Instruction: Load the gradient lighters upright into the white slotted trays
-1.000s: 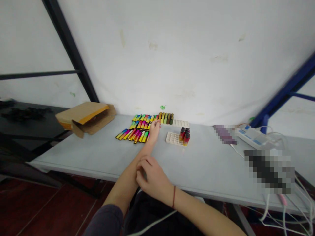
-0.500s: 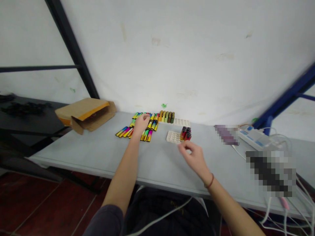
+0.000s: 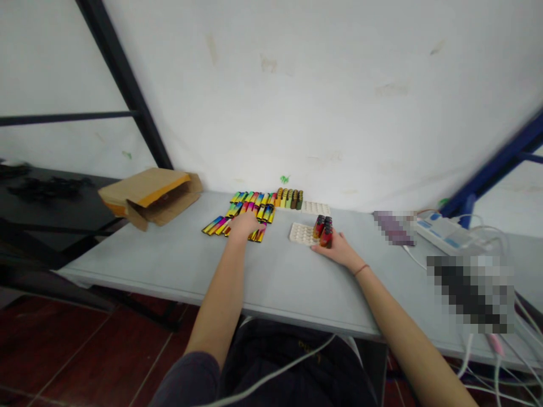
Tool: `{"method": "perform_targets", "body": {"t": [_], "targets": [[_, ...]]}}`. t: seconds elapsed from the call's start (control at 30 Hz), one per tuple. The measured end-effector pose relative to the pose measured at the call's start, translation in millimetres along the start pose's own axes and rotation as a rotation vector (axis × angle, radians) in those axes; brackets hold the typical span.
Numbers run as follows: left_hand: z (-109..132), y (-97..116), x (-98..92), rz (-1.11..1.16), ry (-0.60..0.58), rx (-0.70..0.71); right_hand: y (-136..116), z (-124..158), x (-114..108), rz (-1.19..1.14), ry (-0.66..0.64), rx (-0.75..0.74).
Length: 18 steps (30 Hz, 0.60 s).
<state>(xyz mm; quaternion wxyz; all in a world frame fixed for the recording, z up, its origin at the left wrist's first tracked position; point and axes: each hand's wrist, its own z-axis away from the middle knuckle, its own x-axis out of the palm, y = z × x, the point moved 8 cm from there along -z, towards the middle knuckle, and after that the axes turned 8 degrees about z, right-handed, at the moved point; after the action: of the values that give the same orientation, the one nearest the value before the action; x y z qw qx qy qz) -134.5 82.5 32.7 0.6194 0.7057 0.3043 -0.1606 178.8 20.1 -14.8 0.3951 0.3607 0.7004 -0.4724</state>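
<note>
My left hand reaches down over the front row of shiny rainbow-coloured tubes, thumb spread out to the right; its other fingertips are partly hidden. Three rows of these tubes lie flat on the table. Around the right end of a white dimpled tray is my right hand, thumb stretched along the front edge and fingers apart at the side. Several red-and-amber cylinders with black tops stand upright in that end of the tray, close to the hand. Whether the fingers press on them cannot be made out.
Behind, near the wall, several yellow-to-dark-green cylinders stand upright beside another white tray. An open cardboard box lies at the left. To the right are a power strip, cables and blurred-out objects.
My left hand has come nearer, from the back rows to the front row of rainbow tubes. My right hand has moved from in front of the tray to its right end, opening its fingers.
</note>
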Motion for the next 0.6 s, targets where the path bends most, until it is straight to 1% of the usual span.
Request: {"method": "perform_targets", "body": {"t": [0.1, 0.17, 0.23, 0.33, 0.4, 0.47, 0.53, 0.6], "targets": [[1, 2, 14.5, -0.298, -0.070, -0.046, -1, 3, -1, 0.022, 0.034, -0.040], [3, 3, 22.5, -0.419, -0.100, -0.069, -1, 5, -1, 0.028, 0.034, -0.049], [6, 5, 30.6, -0.453, -0.134, -0.078, -2, 6, -1, 0.029, 0.031, -0.046], [11, 12, 41.5, -0.413, -0.171, -0.060, -3, 6, -2, 0.023, 0.030, -0.040], [13, 18, 45.6, -0.339, -0.153, -0.031, -4, 5, -3, 0.014, 0.033, -0.038], [14, 27, 48.7, -0.182, -0.117, 0.007, -5, 5, -3, 0.006, 0.032, -0.043], [14, 34, 55.5, 0.087, -0.120, 0.013, -5, 5, -4, 0.001, 0.032, -0.049], [16, 38, 68.3, 0.398, -0.179, -0.053, -4, 5, -4, -0.001, 0.032, -0.053]]}}
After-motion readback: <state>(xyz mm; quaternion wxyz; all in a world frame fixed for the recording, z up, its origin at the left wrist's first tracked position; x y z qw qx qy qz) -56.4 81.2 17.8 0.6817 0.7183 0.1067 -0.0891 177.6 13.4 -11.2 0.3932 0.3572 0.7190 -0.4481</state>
